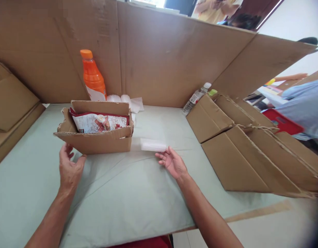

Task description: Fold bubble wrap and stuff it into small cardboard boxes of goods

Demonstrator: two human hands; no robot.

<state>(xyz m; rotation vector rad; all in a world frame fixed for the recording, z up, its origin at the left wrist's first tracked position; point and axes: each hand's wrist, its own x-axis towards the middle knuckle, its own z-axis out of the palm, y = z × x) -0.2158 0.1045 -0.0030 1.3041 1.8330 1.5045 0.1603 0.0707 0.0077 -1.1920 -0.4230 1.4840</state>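
A small open cardboard box stands on the pale green table cover, with a red and white snack packet standing inside it. My left hand rests just in front of the box's left corner, fingers apart, holding nothing. My right hand lies palm up to the right of the box, fingers spread. Its fingertips are at the edge of a small white plastic-wrapped pack lying on the table; I cannot tell if they touch it.
An orange drink bottle and white wrapped items stand behind the box. A clear water bottle leans against flattened cardboard boxes at the right. Tall cardboard walls enclose the back and sides. Another person's sleeve shows at far right.
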